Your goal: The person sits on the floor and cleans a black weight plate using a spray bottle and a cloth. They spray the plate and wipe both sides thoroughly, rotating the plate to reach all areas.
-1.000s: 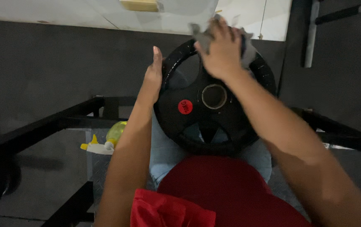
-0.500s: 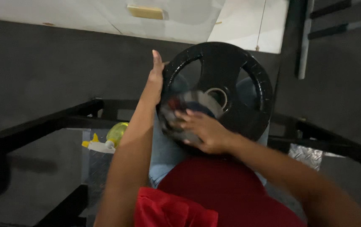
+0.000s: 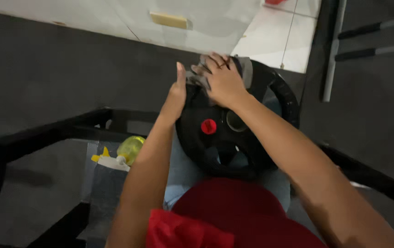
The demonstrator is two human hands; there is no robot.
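Head view: black weight plate (image 3: 233, 138) at frame centre, propped on the lap. Left hand (image 3: 175, 96) flat and open against its left rim. Right hand (image 3: 223, 80) pressing a grey cloth (image 3: 245, 69) onto its upper edge. Yellow spray bottle (image 3: 123, 151) lower left.

round red label (image 3: 208, 126) on black plate (image 3: 238, 133), perhaps a sticker
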